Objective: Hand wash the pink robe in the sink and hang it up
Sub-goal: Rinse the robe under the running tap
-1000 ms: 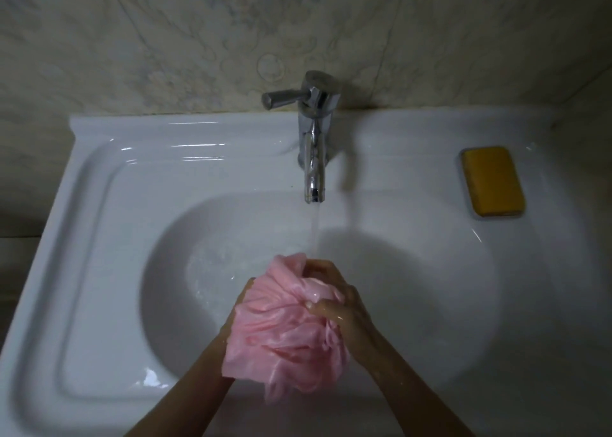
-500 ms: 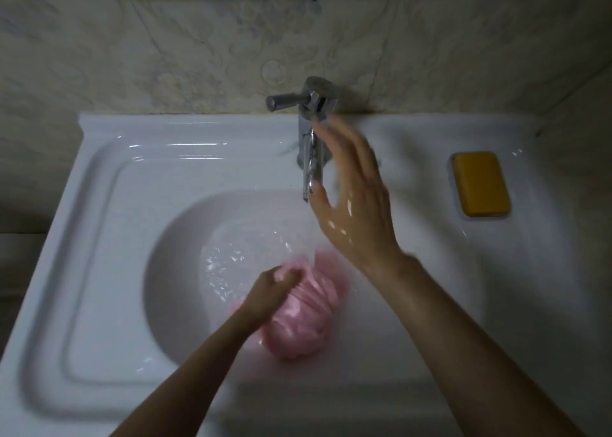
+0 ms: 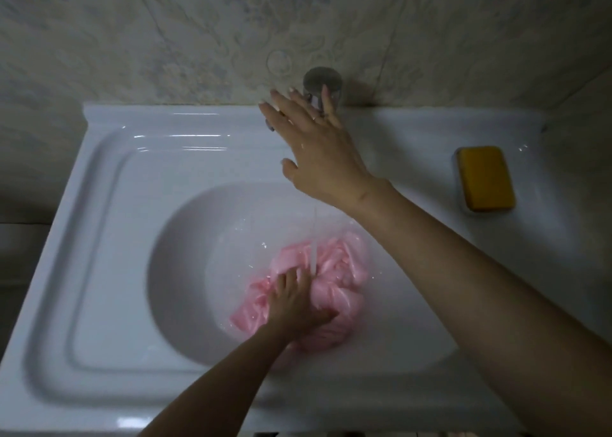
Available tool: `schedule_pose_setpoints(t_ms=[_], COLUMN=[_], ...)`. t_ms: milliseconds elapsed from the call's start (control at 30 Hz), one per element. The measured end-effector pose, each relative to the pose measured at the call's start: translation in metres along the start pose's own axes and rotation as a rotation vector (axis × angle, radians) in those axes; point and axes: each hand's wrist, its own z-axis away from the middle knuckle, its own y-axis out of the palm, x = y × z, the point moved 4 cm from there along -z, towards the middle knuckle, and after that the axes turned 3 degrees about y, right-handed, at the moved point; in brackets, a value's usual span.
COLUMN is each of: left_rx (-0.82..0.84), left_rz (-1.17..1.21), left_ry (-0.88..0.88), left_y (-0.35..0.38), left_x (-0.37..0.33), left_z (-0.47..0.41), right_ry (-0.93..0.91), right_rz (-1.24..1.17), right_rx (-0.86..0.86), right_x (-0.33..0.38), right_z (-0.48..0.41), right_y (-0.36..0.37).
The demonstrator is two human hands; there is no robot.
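The pink robe [image 3: 337,271] lies bunched and wet in the round basin of the white sink [image 3: 109,238], under a thin stream of water. My left hand [image 3: 294,307] presses down on the robe with its fingers spread over the cloth. My right hand [image 3: 314,148] is raised over the chrome tap [image 3: 323,80], fingers apart, covering the spout and most of the lever. Whether it touches the tap I cannot tell.
A yellow soap bar [image 3: 485,178] rests in a clear dish on the sink's right ledge. A flat drainer surface takes up the sink's left side. A marbled tile wall [image 3: 165,39] rises right behind the tap.
My right hand let go of the robe and rose to the tap. The robe dropped into the basin, and my left hand now presses it flat there.
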Motion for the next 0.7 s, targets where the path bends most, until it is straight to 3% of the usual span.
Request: schedule_pose_setpoints(t_ms=[67,133,200,267,300,333,367,433,533,633,700], left_rx=[-0.093,-0.174,-0.142,-0.046,0.024,0.066,0.054,-0.051,-0.171,-0.185,-0.221], left_rz=[0.116,0.356,0.623,0.669,0.459,0.177,-0.065,-0.211,0.223,0.74,0.745], left_ry=[-0.026,-0.083,-0.2,-0.277,-0.236,-0.173,-0.106,-0.027,0.113,0.018,-0.103], left_y=[-0.006,-0.012,-0.018,-0.022,-0.026,-0.028,-0.032,-0.032,-0.019,-0.01,0.001], left_x=[0.006,0.012,0.021,0.029,0.029,0.029,0.027,0.024,0.031,0.036,0.033], left_z=[-0.005,-0.01,-0.016,-0.018,-0.019,-0.019,-0.017,-0.015,-0.011,-0.003,0.002], right_ry=[-0.035,-0.03,0.203,0.606,0.8,0.926,0.934,0.736,0.605,0.623,0.679], right_rz=[-0.082,-0.302,-0.601,-0.833,-0.897,-0.897,-0.819,-0.625,-0.566,-0.608,-0.617], right_rx=[-0.047,-0.318,-0.663,-0.774,-0.702,-0.523,-0.269,0.138,0.377,0.347,0.261], right_x=[0.001,0.003,-0.001,-0.005,-0.007,-0.009,-0.009,-0.007,-0.004,-0.002,0.003], right_z=[0.005,0.025,0.067,0.114,0.13,0.138,0.142,0.144,0.146,0.16,0.171], right_y=[-0.002,-0.01,-0.006,0.027,0.053,0.082,0.111,0.162,0.195,0.196,0.196])
